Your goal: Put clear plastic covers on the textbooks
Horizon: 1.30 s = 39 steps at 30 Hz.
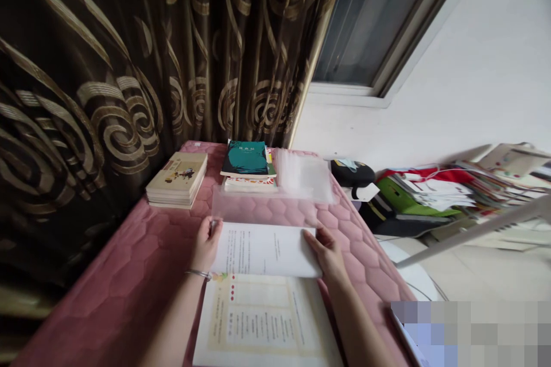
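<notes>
The left side and upper middle of the frame are filled by a dark curtain (124, 92) patterned with pale swirls. Left of centre, a stack of cream-coloured books (181, 178) is borne by a pink quilted surface (159, 258), by which the middle of the frame is taken up.

Near the centre, the upper left corner of an open book (264, 315) is gripped between the thumb and fingers of the left hand (209, 241); a metal bracelet (198, 274) is worn on that wrist. The book is laid open from the centre to the lower edge of the frame, its printed text turned sideways. Just above its top edge, a clear plastic sheet (258, 206) is spread. Behind that sheet, a teal-and-black book (247, 157) is set on top of other books, and just to its right a pile of translucent plastic sheets (303, 176) is seen, somewhat blurred.

The upper right edge of the open book is held by the right hand (327, 249), with the thumb pressed on the page.

A dark window (361, 23) is framed at upper right. Below it, beside the quilted surface, a black case (353, 174) is seen, followed by a green bag (394, 198) topped with loose papers (439, 198). Farther right, a pale slanted bar (469, 235) is shown.
</notes>
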Motion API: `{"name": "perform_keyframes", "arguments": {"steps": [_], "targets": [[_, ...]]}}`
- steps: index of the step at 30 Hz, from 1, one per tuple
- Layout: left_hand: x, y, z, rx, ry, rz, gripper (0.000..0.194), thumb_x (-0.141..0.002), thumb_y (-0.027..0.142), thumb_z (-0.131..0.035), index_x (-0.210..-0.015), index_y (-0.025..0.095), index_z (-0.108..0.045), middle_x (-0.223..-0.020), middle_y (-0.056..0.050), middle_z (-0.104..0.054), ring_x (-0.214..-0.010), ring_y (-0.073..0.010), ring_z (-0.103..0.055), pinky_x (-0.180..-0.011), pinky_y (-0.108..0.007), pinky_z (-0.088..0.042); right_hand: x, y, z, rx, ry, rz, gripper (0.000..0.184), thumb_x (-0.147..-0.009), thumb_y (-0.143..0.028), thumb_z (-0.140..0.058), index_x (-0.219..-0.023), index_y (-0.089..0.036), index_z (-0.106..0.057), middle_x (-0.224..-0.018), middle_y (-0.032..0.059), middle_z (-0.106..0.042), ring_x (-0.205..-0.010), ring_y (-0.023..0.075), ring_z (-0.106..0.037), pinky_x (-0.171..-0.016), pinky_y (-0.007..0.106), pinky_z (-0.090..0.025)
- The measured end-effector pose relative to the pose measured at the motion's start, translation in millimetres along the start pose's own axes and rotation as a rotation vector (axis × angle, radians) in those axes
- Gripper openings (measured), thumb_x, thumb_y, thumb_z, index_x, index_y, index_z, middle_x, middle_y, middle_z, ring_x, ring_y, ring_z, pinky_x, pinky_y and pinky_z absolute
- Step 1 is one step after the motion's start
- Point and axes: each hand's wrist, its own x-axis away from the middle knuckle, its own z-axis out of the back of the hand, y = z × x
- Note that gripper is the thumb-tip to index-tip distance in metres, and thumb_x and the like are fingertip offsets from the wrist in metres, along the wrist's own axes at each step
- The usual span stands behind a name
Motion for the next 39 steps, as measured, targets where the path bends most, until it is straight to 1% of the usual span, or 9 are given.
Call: {"name": "perform_keyframes", "arguments": {"steps": [7, 10, 15, 20, 25, 29, 32, 35, 39], "targets": [[1, 2, -0.1, -0.035, -0.014, -0.023, 0.039, -0.070, 0.057, -0.061, -0.079, 0.020, -0.060, -0.070, 0.000, -0.058, -0.071, -0.0174, -0.055, -0.065, -0.027, -0.043, 0, -1, -1, 0.089, 0.030, 0.018, 0.042, -0.058, -0.043, -0.080, -0.091, -0.023, -0.063, -0.070, -0.0024, -0.060, -0.060, 0.0142, -0.053, -0.051, 0.025, -0.043], [2, 5, -1.0, -0.037, -0.028, -0.025, 0.041, -0.070, 0.060, -0.060, -0.079, 0.020, -0.059, -0.071, 0.000, -0.060, -0.071, -0.0181, -0.056, -0.066, -0.028, -0.044, -2, 0, 0, 0.201, 0.048, 0.016, 0.041, -0.057, -0.044, -0.079, -0.087, -0.021, -0.062, -0.068, -0.0025, -0.058, -0.058, 0.0135, -0.050, -0.050, 0.024, -0.041], [5, 11, -0.9, -0.048, -0.046, -0.017, 0.044, -0.070, 0.063, -0.057, -0.078, 0.019, -0.058, -0.075, -0.002, -0.062, -0.076, -0.0192, -0.058, -0.070, -0.029, -0.046, -7, 3, 3, 0.444, 0.097, 0.019, 0.041, -0.059, -0.054, -0.072, -0.078, -0.019, -0.061, -0.062, -0.0025, -0.056, -0.057, 0.0135, -0.047, -0.049, 0.023, -0.037], [6, 12, -0.7, -0.055, -0.051, -0.011, 0.045, -0.070, 0.064, -0.057, -0.077, 0.020, -0.058, -0.074, -0.002, -0.062, -0.074, -0.0190, -0.057, -0.069, -0.029, -0.045, -8, 2, 2, 0.542, 0.147, 0.072, 0.042, -0.064, -0.060, -0.062, -0.071, -0.019, -0.059, -0.059, -0.0027, -0.053, -0.057, 0.0135, -0.046, -0.050, 0.024, -0.034], [5, 11, -1.2, -0.026, -0.048, 0.028, 0.049, -0.068, 0.067, -0.056, -0.076, 0.019, -0.058, -0.069, 0.000, -0.059, -0.067, -0.0172, -0.055, -0.062, -0.027, -0.044, -3, -4, 1, 0.492, 0.125, 0.079, 0.040, -0.066, -0.059, -0.063, -0.069, -0.019, -0.059, -0.061, -0.0028, -0.054, -0.058, 0.0134, -0.046, -0.051, 0.024, -0.033], [4, 11, -0.7, -0.010, -0.055, 0.051, 0.050, -0.068, 0.069, -0.055, -0.076, 0.019, -0.057, -0.067, 0.001, -0.057, -0.065, -0.0162, -0.053, -0.060, -0.026, -0.043, 0, -6, 5, 0.268, 0.038, -0.036, 0.036, -0.063, -0.054, -0.070, -0.072, -0.020, -0.060, -0.060, -0.0032, -0.057, -0.054, 0.0135, -0.048, -0.049, 0.024, -0.035], [4, 10, -0.7, -0.008, -0.054, 0.055, 0.051, -0.067, 0.069, -0.055, -0.076, 0.019, -0.057, -0.067, 0.001, -0.057, -0.065, -0.0158, -0.052, -0.059, -0.025, -0.042, 1, -8, 6, 0.146, 0.004, -0.109, 0.034, -0.060, -0.050, -0.075, -0.068, -0.021, -0.060, -0.058, -0.0022, -0.058, -0.050, 0.0138, -0.048, -0.047, 0.025, -0.035], [4, 10, -0.9, -0.001, -0.048, 0.063, 0.050, -0.067, 0.068, -0.056, -0.075, 0.019, -0.057, -0.066, 0.001, -0.056, -0.064, -0.0154, -0.051, -0.058, -0.025, -0.041, 2, -11, 4, 0.124, 0.004, -0.108, 0.034, -0.059, -0.049, -0.077, -0.064, -0.020, -0.058, -0.056, -0.0018, -0.057, -0.049, 0.0131, -0.046, -0.045, 0.025, -0.034], [4, 9, 0.2, 0.014, -0.055, 0.059, 0.045, -0.069, 0.063, -0.057, -0.075, 0.019, -0.057, -0.067, 0.001, -0.057, -0.065, -0.0150, -0.052, -0.059, -0.024, -0.041, 2, -13, 1, 0.167, 0.047, -0.059, 0.041, -0.056, -0.053, -0.077, -0.060, -0.019, -0.055, -0.053, -0.0024, -0.053, -0.047, 0.0109, -0.042, -0.043, 0.023, -0.030]]}}
